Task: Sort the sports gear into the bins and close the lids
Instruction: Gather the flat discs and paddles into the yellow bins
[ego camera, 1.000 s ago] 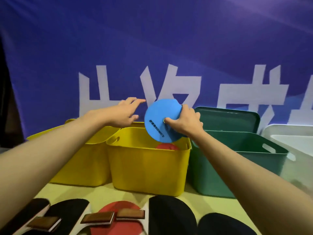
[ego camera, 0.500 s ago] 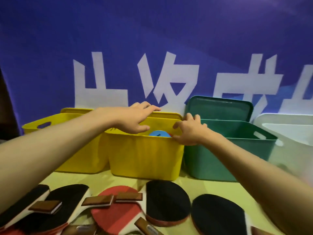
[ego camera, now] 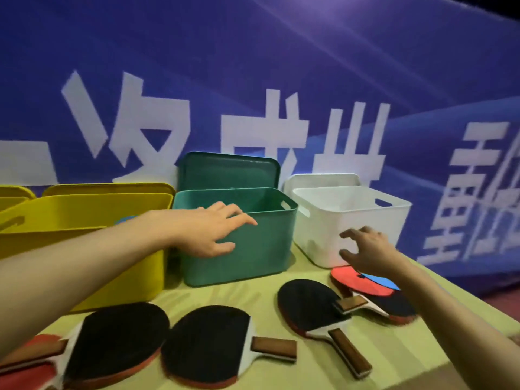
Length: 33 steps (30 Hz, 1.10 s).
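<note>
Blue plastic, the rim of the blue disc (ego camera: 125, 220), is now glimpsed inside the yellow bin (ego camera: 84, 237), where a second ago it was held above that bin in the right hand (ego camera: 365, 250); that piece can be judged as sorted. Both hands have since been carried rightward. The right hand is now spread, its grip apart and empty, low in front of the white bin (ego camera: 351, 220) and just above a red paddle (ego camera: 354, 280) on which a second blue disc (ego camera: 378, 280) lies. The left hand (ego camera: 213, 232) is held loosely apart against the front wall of the green bin (ego camera: 253, 257), clamped on nothing. Several black paddles (ego camera: 205, 339) are left on the yellow-green worktop (ego camera: 267, 299), and the lids remain propped behind the bins, so most of the sorting is judged unfinished.
</note>
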### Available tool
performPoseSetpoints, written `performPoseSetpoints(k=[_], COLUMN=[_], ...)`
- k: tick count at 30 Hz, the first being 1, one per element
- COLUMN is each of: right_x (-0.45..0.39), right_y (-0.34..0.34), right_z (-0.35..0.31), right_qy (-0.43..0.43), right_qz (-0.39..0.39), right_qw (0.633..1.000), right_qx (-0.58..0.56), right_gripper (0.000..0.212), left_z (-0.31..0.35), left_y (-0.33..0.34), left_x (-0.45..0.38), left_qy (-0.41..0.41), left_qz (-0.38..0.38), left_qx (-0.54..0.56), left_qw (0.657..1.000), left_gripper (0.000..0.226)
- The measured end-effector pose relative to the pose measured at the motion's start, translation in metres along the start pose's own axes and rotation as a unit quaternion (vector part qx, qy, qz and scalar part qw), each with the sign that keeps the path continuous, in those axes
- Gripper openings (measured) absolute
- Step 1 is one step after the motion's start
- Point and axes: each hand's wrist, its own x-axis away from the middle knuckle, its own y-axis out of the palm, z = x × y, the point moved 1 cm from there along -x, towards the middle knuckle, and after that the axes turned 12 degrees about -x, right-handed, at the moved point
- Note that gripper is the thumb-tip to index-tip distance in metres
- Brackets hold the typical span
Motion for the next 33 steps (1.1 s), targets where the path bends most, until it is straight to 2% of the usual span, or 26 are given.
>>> performPoseSetpoints(k=[4,6,9,10,12,15,17,19,21,23,25,29,33], right_x=[-0.001,0.0,-0.003,-0.005,-0.009,-0.018,-0.023,-0.025,-0.027,-0.028,-0.028,-0.028,-0.021], right_y=[0.007,0.021,0.035,0.037,0.038,0.039,0.039,0.037,0.033,0.033,0.035,0.028,0.009], right_z=[0.082,0.107,0.126,0.129,0.135,0.14,0.138,0.134,0.135,0.139,0.142,0.147,0.118], right_qy=[0.072,0.094,0.057,0.044,0.031,0.005,-0.016,-0.075,-0.15,-0.169,-0.148,-0.154,-0.175], right_qz=[-0.026,-0.075,-0.129,-0.133,-0.141,-0.105,-0.068,-0.027,0.001,-0.017,-0.026,0.099,0.115], right_qw=[0.996,0.992,0.989,0.989,0.989,0.993,0.992,0.981,0.959,0.952,0.959,0.96,0.959], right_qx=[0.044,0.042,0.04,0.038,0.038,0.059,0.103,0.174,0.239,0.256,0.241,0.214,0.19], right_gripper=[0.062,0.087,0.144,0.148,0.137,0.132,0.097,0.061,0.042,0.038,0.034,0.025,0.028], left_z=[0.04,0.055,0.069,0.071,0.077,0.082,0.084,0.087,0.088,0.089,0.089,0.088,0.087], left_y=[0.006,0.014,0.024,0.026,0.03,0.034,0.036,0.038,0.04,0.042,0.043,0.041,0.033], left_x=[-0.037,-0.048,-0.056,-0.058,-0.063,-0.071,-0.076,-0.079,-0.082,-0.083,-0.084,-0.082,-0.073], left_qy=[0.042,0.058,0.076,0.08,0.086,0.091,0.095,0.1,0.105,0.107,0.108,0.109,0.098], left_qz=[-0.016,-0.028,-0.049,-0.056,-0.07,-0.074,-0.073,-0.071,-0.068,-0.066,-0.064,-0.062,-0.061], left_qx=[-0.009,-0.015,-0.022,-0.023,-0.024,-0.024,-0.023,-0.025,-0.026,-0.026,-0.025,-0.026,-0.021], left_qw=[0.999,0.998,0.996,0.995,0.994,0.993,0.993,0.992,0.992,0.992,0.992,0.992,0.993], left_gripper=[0.06,0.06,0.061,0.061,0.061,0.06,0.059,0.059,0.058,0.058,0.059,0.058,0.058])
